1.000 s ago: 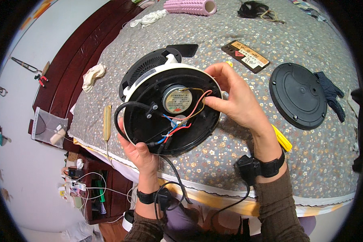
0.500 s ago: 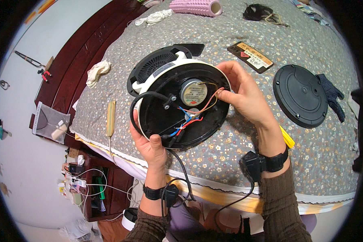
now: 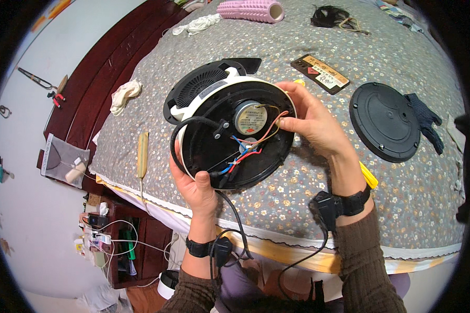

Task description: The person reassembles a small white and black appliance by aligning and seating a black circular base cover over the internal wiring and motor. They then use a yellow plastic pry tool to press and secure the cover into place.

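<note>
Above the bed I hold a tilted, opened round appliance base [image 3: 203,151], white-rimmed with a black inside, like that of a fan. My left hand [image 3: 197,195] grips its lower left rim, thumb up. My right hand [image 3: 313,125] is closed round the right rim, its thumb near the thin orange and brown wires [image 3: 269,133]. Inside sit a small silver motor [image 3: 251,118], blue and red wires [image 3: 237,163] and a clamped black cord [image 3: 198,121]. Behind the base is a black slotted grille [image 3: 201,82]. A round black cover [image 3: 385,122] lies to the right.
On the flowered bedspread [image 3: 277,214] lie a dark glove [image 3: 427,122], a dark rectangular plaque [image 3: 321,74], a yellow handle [image 3: 368,176], a striped stick-like thing with a cord [image 3: 143,154], white cloth [image 3: 126,96] and a pink foam roller [image 3: 250,10]. Cables crowd a nightstand [image 3: 141,245] lower left.
The base and both hands stay nearly in place. My right thumb has shifted slightly down and left by the wires. The view has moved a little, and a small yellow thing shows beyond my right hand.
</note>
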A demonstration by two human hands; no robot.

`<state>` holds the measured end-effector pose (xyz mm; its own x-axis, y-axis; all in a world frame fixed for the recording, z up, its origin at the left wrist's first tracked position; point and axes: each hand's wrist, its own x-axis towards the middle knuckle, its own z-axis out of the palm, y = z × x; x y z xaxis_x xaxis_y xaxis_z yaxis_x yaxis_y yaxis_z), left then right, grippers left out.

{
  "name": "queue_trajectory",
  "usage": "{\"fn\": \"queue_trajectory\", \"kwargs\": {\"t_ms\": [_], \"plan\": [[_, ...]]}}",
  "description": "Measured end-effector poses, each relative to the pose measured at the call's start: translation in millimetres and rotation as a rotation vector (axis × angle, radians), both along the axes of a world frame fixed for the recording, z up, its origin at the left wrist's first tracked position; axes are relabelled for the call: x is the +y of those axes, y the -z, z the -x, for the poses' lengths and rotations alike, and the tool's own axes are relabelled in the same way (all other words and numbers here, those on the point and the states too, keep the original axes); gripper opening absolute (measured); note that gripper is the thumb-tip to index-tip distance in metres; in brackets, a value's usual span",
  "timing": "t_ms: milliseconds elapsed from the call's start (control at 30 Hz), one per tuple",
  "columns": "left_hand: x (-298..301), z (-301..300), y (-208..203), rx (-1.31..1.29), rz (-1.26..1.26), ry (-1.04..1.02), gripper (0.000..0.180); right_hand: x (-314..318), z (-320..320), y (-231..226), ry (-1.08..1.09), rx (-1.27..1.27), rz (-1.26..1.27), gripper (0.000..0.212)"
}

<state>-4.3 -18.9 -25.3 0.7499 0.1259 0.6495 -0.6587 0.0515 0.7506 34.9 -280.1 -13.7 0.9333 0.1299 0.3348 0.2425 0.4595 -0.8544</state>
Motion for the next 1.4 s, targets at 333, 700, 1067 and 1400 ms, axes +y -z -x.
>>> {"fn": "queue_trajectory", "kwargs": {"t_ms": [333, 700, 1067, 1400], "plan": [[-0.8, 5.1, -38.0, 0.016, 0.067, 0.032, 0.089, 13.7, 1.3, -9.5, 0.009, -0.08, -0.125, 0.052], [-29.4, 41.9, -112.0, 0.161, 0.113, 0.22, 0.107, 7.0, 45.6, -66.2, 0.1, -0.006, -0.37, 0.037], [-20.8, 27.2, -102.4, 0.097, 0.062, 0.156, 0.097, 9.8, 39.9, -62.6, 0.03, -0.043, -0.441, 0.048], [-22.5, 26.1, -100.3, 0.102, 0.028, 0.09, 0.099, 12.7, 39.5, -58.4, 0.161, -0.06, -0.372, 0.048]]}}
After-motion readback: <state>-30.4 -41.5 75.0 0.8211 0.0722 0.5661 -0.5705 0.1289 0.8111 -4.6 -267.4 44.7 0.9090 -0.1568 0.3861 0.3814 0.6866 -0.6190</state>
